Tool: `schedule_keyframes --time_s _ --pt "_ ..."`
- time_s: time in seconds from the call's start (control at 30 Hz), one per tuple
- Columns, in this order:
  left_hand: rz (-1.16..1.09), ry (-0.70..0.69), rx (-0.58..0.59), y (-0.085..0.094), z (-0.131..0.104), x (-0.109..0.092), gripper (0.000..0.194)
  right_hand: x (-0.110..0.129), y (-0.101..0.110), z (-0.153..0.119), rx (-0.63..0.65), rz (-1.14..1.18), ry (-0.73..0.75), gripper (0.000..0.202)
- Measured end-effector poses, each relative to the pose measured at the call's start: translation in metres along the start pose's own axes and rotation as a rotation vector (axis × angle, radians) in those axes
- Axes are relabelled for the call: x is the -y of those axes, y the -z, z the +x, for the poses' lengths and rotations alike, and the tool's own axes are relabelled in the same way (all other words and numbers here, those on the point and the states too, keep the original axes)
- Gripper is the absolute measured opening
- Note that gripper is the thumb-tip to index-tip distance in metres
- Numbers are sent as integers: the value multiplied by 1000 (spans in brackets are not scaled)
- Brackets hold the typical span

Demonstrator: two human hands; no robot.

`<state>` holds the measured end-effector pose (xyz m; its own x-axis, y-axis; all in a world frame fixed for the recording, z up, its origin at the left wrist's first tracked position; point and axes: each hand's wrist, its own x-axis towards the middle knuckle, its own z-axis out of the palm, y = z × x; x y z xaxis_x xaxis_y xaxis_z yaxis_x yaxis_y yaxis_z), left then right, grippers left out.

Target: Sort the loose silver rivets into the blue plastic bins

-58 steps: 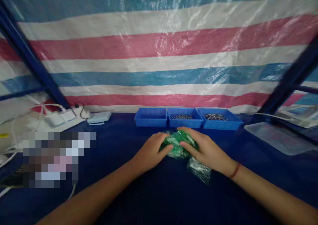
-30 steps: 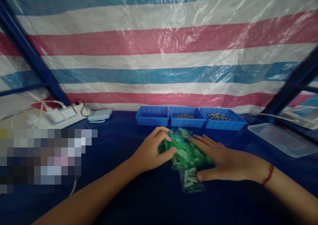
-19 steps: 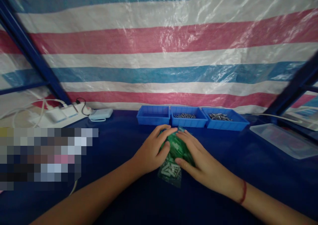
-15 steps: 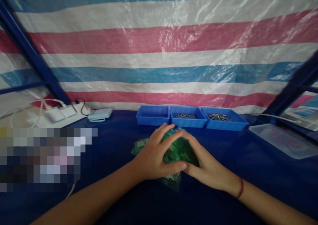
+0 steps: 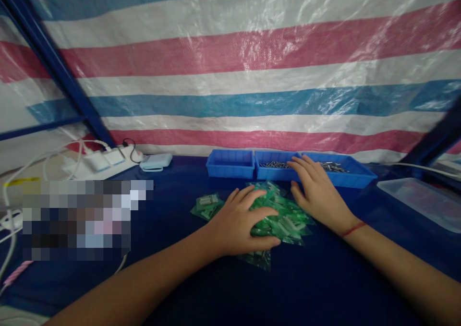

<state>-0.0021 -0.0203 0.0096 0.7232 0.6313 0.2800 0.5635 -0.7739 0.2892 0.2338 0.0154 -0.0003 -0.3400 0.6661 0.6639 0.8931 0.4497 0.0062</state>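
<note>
A pile of small green plastic packets (image 5: 283,215) lies on the dark blue table (image 5: 324,287). My left hand (image 5: 241,223) rests against the pile's left side, fingers spread over it and holding nothing that I can see. Above and right of the packets is my right hand (image 5: 319,194), its fingers apart and reaching toward the blue bins. Its fingertips overlap the middle bin (image 5: 277,173) and the right bin (image 5: 349,178), which hold thin metal pieces that look like screws or nails. One more green packet (image 5: 208,207) lies left of my left hand.
The left blue bin (image 5: 230,171) shows only its bare inside. A translucent lid or tray (image 5: 419,203) lies at the right. A white power strip (image 5: 101,163) with cables and a light blue case (image 5: 156,162) sit at the back left. Striped sheeting (image 5: 234,86) hangs behind.
My right hand has left the packets and moved up and right toward the bins. My left hand stays at the pile. The packets are now spread flatter, and the view has shifted slightly.
</note>
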Motion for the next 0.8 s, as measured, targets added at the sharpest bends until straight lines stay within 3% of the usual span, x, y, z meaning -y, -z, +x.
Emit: schedule_keyframes --time_s 0.13,0.33,0.57,0.7,0.8 --pt "28 -35 4 1 1 -2 51 -9 -9 -2 88 -135 20 43" --pt "-12 -65 27 1 3 -2 52 -6 -7 1 40 -147 50 32" --pt "-28 -67 24 0 1 0 52 0 -3 2 -23 -10 -33 22" --pt "-23 -70 24 -1 2 -1 52 8 13 8 -163 39 -85 20" --pt "8 -72 49 7 2 -3 57 13 42 12 -253 59 -124 16"
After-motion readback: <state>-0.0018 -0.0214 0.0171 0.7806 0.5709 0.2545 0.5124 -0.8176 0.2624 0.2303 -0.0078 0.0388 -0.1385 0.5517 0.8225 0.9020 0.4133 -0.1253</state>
